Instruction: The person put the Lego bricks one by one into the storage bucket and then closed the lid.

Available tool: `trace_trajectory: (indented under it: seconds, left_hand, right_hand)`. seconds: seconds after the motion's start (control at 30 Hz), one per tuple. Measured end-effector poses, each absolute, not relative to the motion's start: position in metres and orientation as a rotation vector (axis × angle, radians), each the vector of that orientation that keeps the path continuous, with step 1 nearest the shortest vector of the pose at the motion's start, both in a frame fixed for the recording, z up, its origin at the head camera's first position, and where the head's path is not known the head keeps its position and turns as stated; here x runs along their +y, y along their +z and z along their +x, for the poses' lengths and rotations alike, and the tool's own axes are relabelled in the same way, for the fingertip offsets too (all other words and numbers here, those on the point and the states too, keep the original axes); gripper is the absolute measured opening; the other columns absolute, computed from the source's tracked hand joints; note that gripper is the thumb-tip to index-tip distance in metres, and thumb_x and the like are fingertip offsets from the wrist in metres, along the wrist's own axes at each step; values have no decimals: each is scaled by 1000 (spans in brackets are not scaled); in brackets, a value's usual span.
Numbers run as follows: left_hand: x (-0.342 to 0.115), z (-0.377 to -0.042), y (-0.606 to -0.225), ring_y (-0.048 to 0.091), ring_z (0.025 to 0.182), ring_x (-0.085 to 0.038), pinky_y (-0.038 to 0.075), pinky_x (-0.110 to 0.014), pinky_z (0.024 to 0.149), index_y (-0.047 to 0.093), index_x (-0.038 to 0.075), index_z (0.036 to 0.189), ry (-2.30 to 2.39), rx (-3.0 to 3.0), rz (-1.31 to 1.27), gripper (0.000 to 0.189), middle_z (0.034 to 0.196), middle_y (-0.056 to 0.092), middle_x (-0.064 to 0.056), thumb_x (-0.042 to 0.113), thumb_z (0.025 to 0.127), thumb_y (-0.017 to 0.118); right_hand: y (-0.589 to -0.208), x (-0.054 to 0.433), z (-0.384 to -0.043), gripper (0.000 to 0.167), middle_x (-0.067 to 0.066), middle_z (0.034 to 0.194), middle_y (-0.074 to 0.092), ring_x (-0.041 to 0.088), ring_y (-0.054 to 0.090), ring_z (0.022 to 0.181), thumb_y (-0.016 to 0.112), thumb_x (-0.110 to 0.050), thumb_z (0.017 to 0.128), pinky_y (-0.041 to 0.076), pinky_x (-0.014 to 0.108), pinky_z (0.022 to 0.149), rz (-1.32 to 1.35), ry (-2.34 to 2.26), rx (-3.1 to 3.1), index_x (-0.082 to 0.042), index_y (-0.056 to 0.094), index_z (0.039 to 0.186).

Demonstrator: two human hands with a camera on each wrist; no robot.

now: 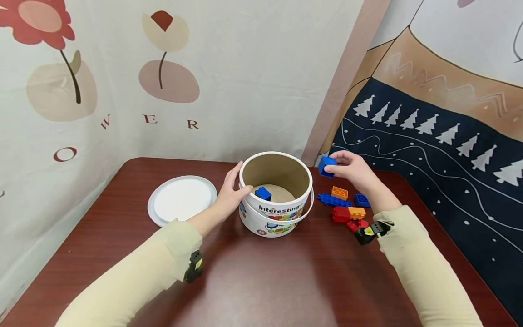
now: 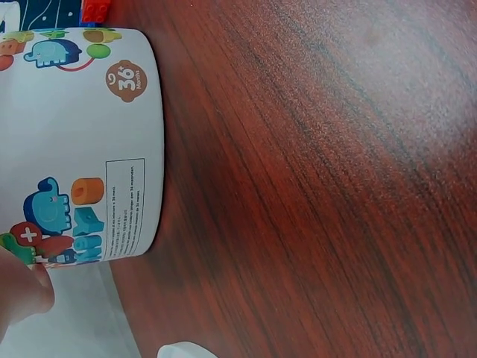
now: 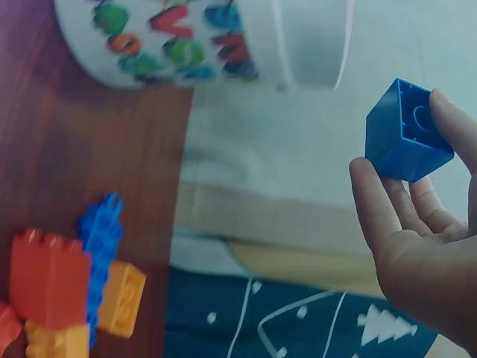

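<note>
Dark red-brown wood-grain table point(image 1: 265, 281), pale flower-print backdrop point(image 1: 253, 91) behind, navy tree-print fabric point(image 1: 449, 181) on the right. White bucket point(image 1: 269, 227) upright on the table, open top, one second blue brick point(image 1: 263, 193) on its floor. Left hand point(image 1: 229, 193): fingers spread, fairly straight, resting on the bucket's left side at the rim. Right hand point(image 1: 351, 169): thumb and fingers pinch a blue block point(image 1: 327, 166), in the air right of the bucket, clear of the rim; right wrist view shows its hollow underside. Loose pile below that hand: orange brick point(image 1: 339, 192) by a long blue piece point(image 1: 330, 200), red brick point(image 1: 341, 214) beside yellow-orange brick point(image 1: 357, 213), small blue brick point(image 1: 362, 200) just right. White round lid point(image 1: 181, 200) flat on the table, left of the bucket.
</note>
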State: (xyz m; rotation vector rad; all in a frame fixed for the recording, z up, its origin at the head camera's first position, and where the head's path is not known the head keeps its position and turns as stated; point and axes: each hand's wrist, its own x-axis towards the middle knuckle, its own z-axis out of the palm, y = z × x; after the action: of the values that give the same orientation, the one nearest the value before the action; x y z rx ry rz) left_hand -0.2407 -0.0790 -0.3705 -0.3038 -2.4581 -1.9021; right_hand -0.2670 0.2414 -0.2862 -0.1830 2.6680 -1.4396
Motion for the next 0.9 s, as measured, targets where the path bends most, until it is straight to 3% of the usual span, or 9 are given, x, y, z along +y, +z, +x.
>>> trace_trajectory:
  seconds: [0.53,0.9]
  left_hand:
    - [-77,-242,-373,25,138,-27,24,-44,115,21,13,149,-1960,-2410,-299,73,152,19,-11,12,85,56]
    - [-77,-239,-369,24,139,-27,20,-44,116,21,11,149,-1988,-2390,-285,72,153,19,-12,11,85,55]
  right_hand:
    - [-277,176,-273,45,22,127,52,33,49,114,64,-17,87,42,45,101,-351,-1446,2568,0,47,125]
    - [-284,160,-274,47,21,127,53,32,50,116,66,-13,85,42,46,102,-408,-1401,2534,-2,49,126]
